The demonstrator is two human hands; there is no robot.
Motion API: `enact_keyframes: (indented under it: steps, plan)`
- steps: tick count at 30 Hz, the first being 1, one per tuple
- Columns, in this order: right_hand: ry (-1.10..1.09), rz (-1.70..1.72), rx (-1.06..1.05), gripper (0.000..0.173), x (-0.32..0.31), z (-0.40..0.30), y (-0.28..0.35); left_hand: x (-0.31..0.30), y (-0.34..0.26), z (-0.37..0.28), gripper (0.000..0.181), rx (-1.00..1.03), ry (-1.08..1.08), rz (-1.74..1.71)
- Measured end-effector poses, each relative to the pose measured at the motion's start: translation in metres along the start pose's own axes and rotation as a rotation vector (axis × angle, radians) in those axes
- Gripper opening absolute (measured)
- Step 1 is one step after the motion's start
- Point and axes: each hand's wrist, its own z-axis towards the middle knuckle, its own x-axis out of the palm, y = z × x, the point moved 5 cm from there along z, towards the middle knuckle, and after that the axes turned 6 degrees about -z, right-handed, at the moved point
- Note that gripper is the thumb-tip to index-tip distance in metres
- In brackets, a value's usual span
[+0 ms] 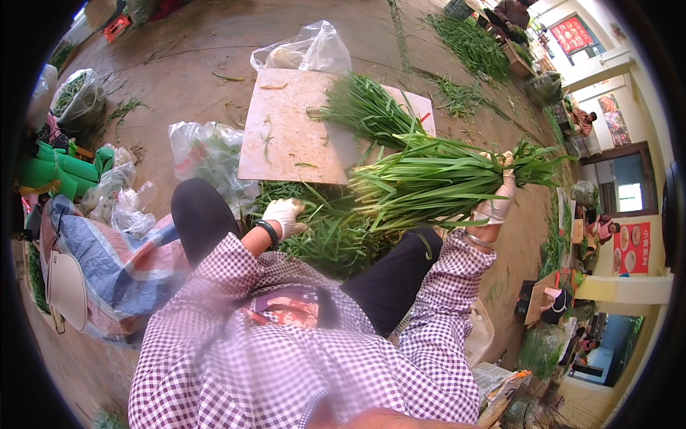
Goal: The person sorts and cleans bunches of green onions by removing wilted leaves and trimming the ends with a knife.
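My right hand (498, 195), in a pale glove, grips a thick bunch of Chinese chives (429, 177) around its leafy part. The bunch lies sideways, its pale cut ends pointing left and its leaf tips to the right. Between my knees is a heap of loose green leaves (343, 241). Over the heap's left side hovers my left hand (285, 217), also gloved, with curled fingers; whether it pinches a leaf cannot be made out. Another pile of chives (370, 107) rests on a pale board (292, 128) in front of me, partly behind the held bunch.
A clear plastic bag (305, 51) stands beyond the board, and another bag (206, 150) is at its left. A striped woven sack (123, 268) lies by my left leg. Far right, a person (512, 16) sits near heaped greens (471, 45); more people sit along the wall.
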Motion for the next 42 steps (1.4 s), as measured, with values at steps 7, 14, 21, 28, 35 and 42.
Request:
enact_keyframes:
  steps: [7, 14, 21, 28, 35, 42]
  plan:
    - [0.039, 0.025, 0.112, 0.019, 0.001, -0.004, -0.026, -0.025, -0.045, 0.013, 0.082, 0.108, -0.082, -1.476]
    - [0.314, 0.208, 0.02, 0.01, 0.038, -0.021, -0.026, -0.044, -0.055, 0.023, 0.05, 0.284, -0.227, -1.406]
    - [0.393, 0.151, 0.008, 0.014, 0.052, -0.03, -0.04, -0.036, -0.074, 0.051, 0.038, 0.295, -0.309, -1.202]
    - [0.451, 0.398, 0.019, 0.016, 0.071, -0.034, -0.032, -0.014, -0.058, 0.046, 0.046, 0.152, 0.186, -1.723]
    - [0.136, 0.097, 0.149, 0.029, -0.049, -0.004, -0.06, -0.056, -0.106, -0.016, 0.076, 0.056, 0.311, -2.103]
    - [-0.019, 0.217, 0.305, 0.028, -0.017, -0.029, -0.086, -0.065, -0.091, -0.007, 0.082, 0.296, 0.274, -1.919]
